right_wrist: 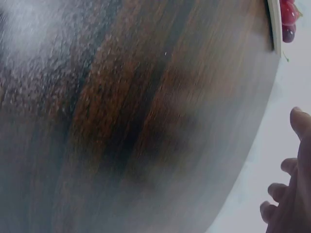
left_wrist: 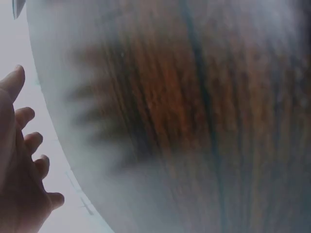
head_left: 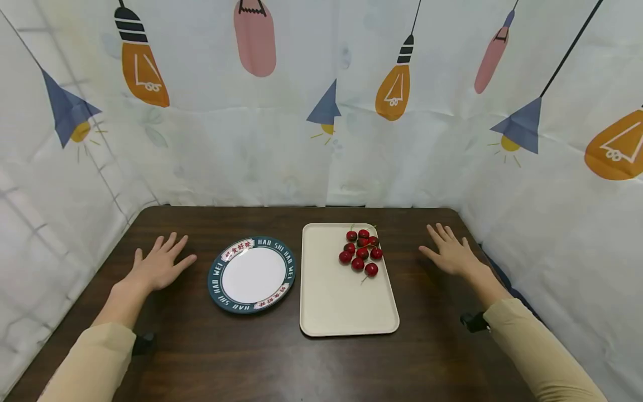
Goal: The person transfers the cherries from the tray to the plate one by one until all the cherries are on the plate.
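Note:
My left hand (head_left: 159,264) is spread with straight fingers at the left of the table, holding nothing. Nearest to it is a round plate (head_left: 226,300) with a blue lettered rim and white middle. To the right of the plate lies a cream rectangular tray (head_left: 346,307). Dark red cherries (head_left: 362,253) with stems sit in a cluster at the tray's far right part. Over the right side of the table, my right hand (head_left: 450,251) also has its fingers spread and nothing in it. Both wrist views show the left hand (left_wrist: 24,170) and right hand (right_wrist: 296,179) above the wood.
The dark brown wooden table (head_left: 226,363) ends at a back edge against a white curtain (head_left: 241,151) printed with lamps and bulbs. The curtain also closes in the left and right sides. A dark strap piece (head_left: 474,322) shows at the right wrist.

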Action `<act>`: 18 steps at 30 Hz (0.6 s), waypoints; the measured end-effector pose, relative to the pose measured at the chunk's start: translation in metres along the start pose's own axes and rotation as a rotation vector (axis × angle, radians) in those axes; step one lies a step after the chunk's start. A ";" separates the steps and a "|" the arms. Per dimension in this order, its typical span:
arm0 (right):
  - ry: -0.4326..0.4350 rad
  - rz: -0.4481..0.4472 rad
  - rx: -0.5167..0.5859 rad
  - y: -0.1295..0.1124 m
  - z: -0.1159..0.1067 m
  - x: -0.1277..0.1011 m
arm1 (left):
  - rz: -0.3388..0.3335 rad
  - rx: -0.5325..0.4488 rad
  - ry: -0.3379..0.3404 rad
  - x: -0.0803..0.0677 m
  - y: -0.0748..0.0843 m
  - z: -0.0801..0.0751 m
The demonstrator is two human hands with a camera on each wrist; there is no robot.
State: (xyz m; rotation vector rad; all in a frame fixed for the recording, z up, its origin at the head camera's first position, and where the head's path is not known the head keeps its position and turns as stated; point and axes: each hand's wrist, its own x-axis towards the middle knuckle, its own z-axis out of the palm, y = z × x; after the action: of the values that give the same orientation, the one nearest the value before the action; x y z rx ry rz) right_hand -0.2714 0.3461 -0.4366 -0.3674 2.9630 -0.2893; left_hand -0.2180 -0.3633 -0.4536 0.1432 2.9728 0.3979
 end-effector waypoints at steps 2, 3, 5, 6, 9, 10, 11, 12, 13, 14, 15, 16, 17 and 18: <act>0.011 -0.012 0.012 -0.002 -0.001 0.001 | 0.009 -0.010 0.009 0.001 0.002 0.000; 0.019 -0.019 0.017 -0.002 -0.002 0.002 | 0.013 -0.017 0.013 0.002 0.003 0.000; 0.034 -0.032 0.028 -0.004 0.000 0.001 | 0.021 -0.031 0.015 0.003 0.005 0.001; 0.046 -0.042 0.038 -0.006 0.000 0.000 | 0.023 -0.040 0.017 0.003 0.006 0.002; 0.081 -0.069 0.055 -0.010 0.001 0.000 | 0.033 -0.070 0.028 0.004 0.012 0.003; 0.092 -0.079 0.060 -0.012 0.001 0.000 | 0.037 -0.082 0.033 0.004 0.013 0.003; 0.103 -0.085 0.069 -0.015 0.000 0.000 | 0.041 -0.095 0.039 0.004 0.015 0.003; 0.116 -0.091 0.081 -0.017 0.001 0.000 | 0.046 -0.114 0.047 0.004 0.017 0.003; 0.129 -0.094 0.091 -0.019 0.001 -0.001 | 0.053 -0.134 0.058 0.004 0.020 0.004; 0.142 -0.097 0.105 -0.022 0.001 -0.001 | 0.061 -0.155 0.071 0.004 0.022 0.004; 0.154 -0.102 0.120 -0.024 0.001 -0.002 | 0.068 -0.173 0.084 0.004 0.024 0.004; 0.162 -0.106 0.141 -0.027 0.001 -0.003 | 0.073 -0.191 0.095 0.003 0.027 0.004; 0.170 -0.108 0.161 -0.029 0.002 -0.004 | 0.078 -0.213 0.106 0.003 0.029 0.005; 0.178 -0.113 0.185 -0.031 0.003 -0.005 | 0.081 -0.238 0.114 0.002 0.032 0.005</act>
State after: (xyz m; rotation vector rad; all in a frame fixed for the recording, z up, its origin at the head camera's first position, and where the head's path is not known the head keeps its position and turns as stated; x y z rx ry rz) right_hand -0.2594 0.3171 -0.4321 -0.5106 3.0577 -0.6355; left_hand -0.2167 -0.3310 -0.4505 0.2218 3.0051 0.7906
